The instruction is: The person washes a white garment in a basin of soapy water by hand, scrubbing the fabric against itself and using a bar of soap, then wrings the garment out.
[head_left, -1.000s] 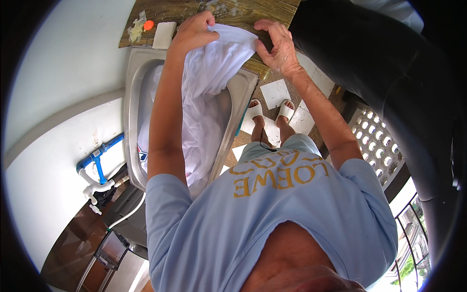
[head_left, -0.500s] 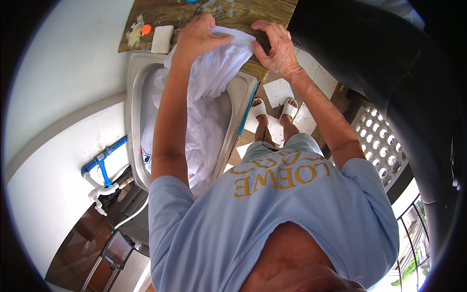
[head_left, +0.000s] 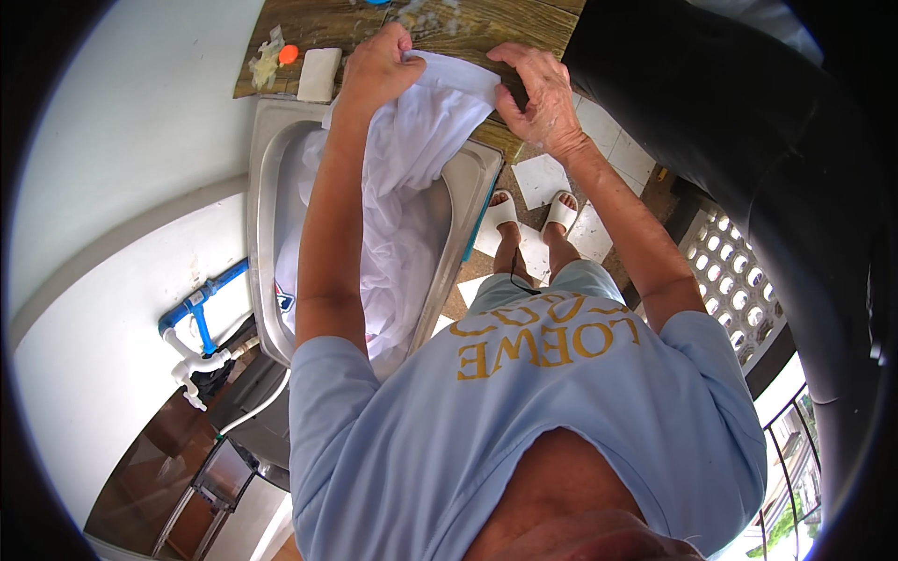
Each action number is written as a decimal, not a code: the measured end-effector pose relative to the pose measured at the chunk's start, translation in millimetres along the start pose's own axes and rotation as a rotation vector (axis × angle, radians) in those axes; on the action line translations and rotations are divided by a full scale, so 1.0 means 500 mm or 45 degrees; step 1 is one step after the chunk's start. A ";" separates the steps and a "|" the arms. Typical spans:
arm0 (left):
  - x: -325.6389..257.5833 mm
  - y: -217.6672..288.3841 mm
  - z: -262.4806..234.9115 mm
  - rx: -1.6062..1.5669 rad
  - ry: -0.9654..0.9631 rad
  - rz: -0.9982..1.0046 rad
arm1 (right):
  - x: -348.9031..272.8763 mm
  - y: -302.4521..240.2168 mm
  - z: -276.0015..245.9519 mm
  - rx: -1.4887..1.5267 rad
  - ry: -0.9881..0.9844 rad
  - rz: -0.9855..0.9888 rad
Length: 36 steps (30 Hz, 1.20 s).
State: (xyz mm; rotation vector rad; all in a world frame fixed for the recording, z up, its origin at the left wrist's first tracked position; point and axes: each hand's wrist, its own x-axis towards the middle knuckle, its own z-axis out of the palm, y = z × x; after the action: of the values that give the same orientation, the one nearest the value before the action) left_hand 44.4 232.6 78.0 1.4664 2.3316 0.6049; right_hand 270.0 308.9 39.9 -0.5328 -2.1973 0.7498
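Observation:
A wet white cloth garment (head_left: 412, 140) runs from a sink basin (head_left: 486, 164) up onto a wood-patterned surface (head_left: 477, 28) at the far side. My left hand (head_left: 379, 67) is closed on the garment's upper edge, fingers curled and thumb over the fabric. From there the edge stretches straight toward my right hand (head_left: 543, 103). That hand is spread, thumb and fingers apart with a gap between them, and its thumb tip lies at the garment's right corner. More white fabric lies bunched in the basin, where a small blue-and-red patch (head_left: 284, 297) shows.
Left of my left hand are a whitish block (head_left: 319, 75), an orange round cap (head_left: 288, 54) and a crumpled pale yellowish scrap (head_left: 266, 60). Suds spot the wood surface. A white tap (head_left: 194, 368) on blue pipe (head_left: 210, 290) is mounted on the left wall. A large black covering (head_left: 739, 122) hangs at right.
My left thumb has folded down onto the garment's edge, where it was stretched out before. The view has shifted slightly; my right hand keeps nearly the same pose.

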 end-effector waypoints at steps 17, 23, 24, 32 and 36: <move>0.002 0.051 0.013 0.197 -0.057 -0.081 | -0.003 0.006 -0.004 -0.025 0.006 0.012; -0.002 0.053 0.007 0.258 -0.026 -0.120 | 0.001 -0.003 -0.003 -0.008 -0.011 0.008; 0.002 0.039 0.003 0.225 -0.038 -0.113 | 0.001 -0.003 -0.003 -0.009 -0.010 0.002; -0.007 0.074 0.003 0.317 0.017 -0.071 | 0.001 0.001 -0.003 -0.024 -0.001 0.007; 0.022 -0.074 0.003 -0.171 -0.043 -0.027 | 0.004 -0.010 0.001 -0.001 -0.013 -0.011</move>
State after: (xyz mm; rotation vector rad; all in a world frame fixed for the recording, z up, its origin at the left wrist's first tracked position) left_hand 11.9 228.8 57.5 1.3792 2.2314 0.7109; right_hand 267.7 306.1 43.6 -0.5210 -2.2084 0.7487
